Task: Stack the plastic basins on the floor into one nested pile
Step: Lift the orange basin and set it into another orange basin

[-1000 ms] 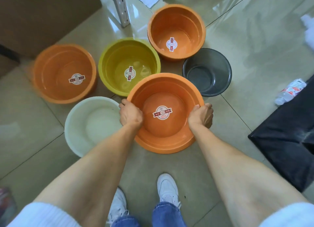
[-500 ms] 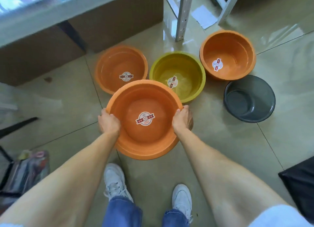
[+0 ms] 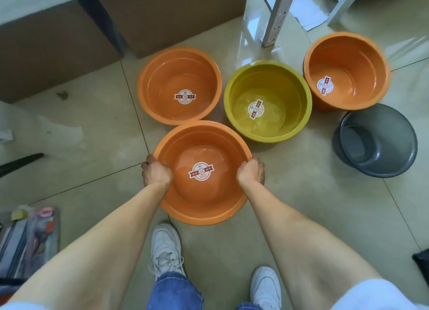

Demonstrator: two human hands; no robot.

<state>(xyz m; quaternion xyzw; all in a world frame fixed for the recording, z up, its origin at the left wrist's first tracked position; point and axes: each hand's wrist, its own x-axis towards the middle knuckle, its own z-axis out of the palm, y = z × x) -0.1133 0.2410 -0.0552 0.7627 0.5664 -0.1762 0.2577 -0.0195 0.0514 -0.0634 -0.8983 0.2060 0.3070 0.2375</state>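
I hold a wide orange basin (image 3: pixel 185 193) with a round sticker just above the floor in front of my feet. My left hand (image 3: pixel 156 174) grips its left rim and my right hand (image 3: pixel 250 174) grips its right rim. Behind it on the floor stand a second orange basin (image 3: pixel 178 77), a yellow-green basin (image 3: pixel 278 84) and a deeper orange basin (image 3: pixel 348 59). A dark grey basin (image 3: pixel 376 140) sits at the right. No white basin is visible; the held basin covers that spot.
Cardboard boxes (image 3: pixel 162 15) line the back left. A metal shelf leg (image 3: pixel 276 15) and loose paper (image 3: pixel 306 10) lie at the back right. A clear pouch of items (image 3: pixel 27 235) is at the left, a black object (image 3: pixel 422 263) at the right edge. My white shoes (image 3: pixel 166 247) stand below the basin.
Both hands carried the orange basin leftwards, over where the white basin stood; the white basin is now out of sight. The view has swung left with it.
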